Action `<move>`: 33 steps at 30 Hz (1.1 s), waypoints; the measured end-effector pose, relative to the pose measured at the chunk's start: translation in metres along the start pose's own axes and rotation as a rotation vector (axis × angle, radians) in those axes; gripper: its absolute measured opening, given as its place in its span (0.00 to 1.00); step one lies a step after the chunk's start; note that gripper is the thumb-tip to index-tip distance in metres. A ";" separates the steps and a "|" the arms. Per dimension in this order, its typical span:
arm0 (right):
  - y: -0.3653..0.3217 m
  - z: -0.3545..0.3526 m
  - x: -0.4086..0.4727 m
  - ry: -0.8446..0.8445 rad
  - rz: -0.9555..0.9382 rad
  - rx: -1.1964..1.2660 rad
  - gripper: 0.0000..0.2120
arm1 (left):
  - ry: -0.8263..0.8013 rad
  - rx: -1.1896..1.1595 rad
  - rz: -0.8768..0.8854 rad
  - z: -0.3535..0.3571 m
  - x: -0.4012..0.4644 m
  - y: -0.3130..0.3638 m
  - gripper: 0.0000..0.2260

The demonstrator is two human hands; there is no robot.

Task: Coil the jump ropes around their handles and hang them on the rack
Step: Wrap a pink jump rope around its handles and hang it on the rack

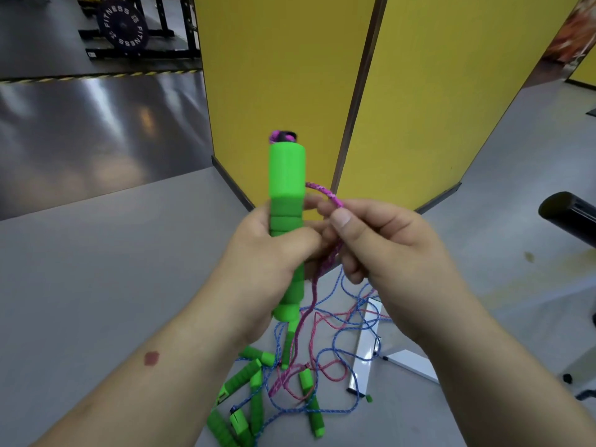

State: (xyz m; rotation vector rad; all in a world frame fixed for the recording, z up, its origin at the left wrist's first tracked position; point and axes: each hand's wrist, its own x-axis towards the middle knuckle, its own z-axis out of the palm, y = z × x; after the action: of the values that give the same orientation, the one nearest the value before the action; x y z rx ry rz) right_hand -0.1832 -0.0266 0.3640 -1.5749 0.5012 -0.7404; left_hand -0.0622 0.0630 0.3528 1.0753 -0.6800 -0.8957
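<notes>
My left hand (274,253) grips a green foam jump-rope handle (287,175) upright in front of me, fingers curled round its middle. A pink rope (325,191) comes out of the handle's top, arcs to the right, and runs down past my hands. My right hand (371,237) pinches that pink rope between thumb and fingers just right of the handle. Below, on the floor, a tangled pile of blue and pink ropes (332,343) lies with several more green handles (245,379).
A white frame base (364,350) lies on the grey floor under the ropes. Yellow partition panels (283,75) stand straight ahead. A black weight plate on a rack (122,25) sits far left. A black padded roller (567,214) juts in at right.
</notes>
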 end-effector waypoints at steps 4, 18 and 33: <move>-0.004 -0.001 0.000 0.130 -0.076 -0.082 0.09 | 0.007 0.156 0.028 0.010 -0.005 -0.008 0.15; 0.003 -0.001 0.000 0.194 0.041 0.018 0.06 | 0.011 0.353 -0.007 0.008 -0.003 -0.008 0.16; 0.015 0.001 -0.006 -0.336 0.287 -0.128 0.07 | 0.213 -0.007 0.035 -0.015 0.009 0.012 0.11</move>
State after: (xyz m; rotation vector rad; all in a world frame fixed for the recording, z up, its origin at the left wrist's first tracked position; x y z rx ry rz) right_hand -0.1853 -0.0235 0.3485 -1.6604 0.5174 -0.2223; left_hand -0.0424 0.0644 0.3594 1.1304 -0.5166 -0.7405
